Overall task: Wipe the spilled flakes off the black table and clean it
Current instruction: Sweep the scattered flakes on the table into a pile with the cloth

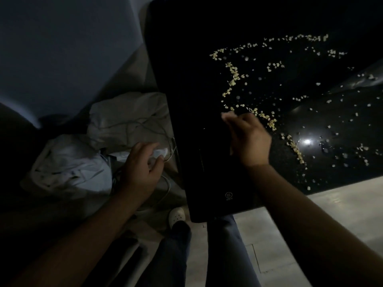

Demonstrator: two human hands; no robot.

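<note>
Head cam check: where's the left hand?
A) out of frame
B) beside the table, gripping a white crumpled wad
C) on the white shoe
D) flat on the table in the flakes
B: the left hand is off the black table, over a pile of pale cloth, with its fingers curled round a white wad. The flakes lie further right.

Grips a crumpled white tissue (160,151) in the left hand (143,168), just off the black bench (186,79) at its left edge, above pale cloth (128,114) and cables (168,184). Holds the right hand (250,137), fingers bent and blurred, over the bench at the near end of the scattered flakes (233,74).
</note>
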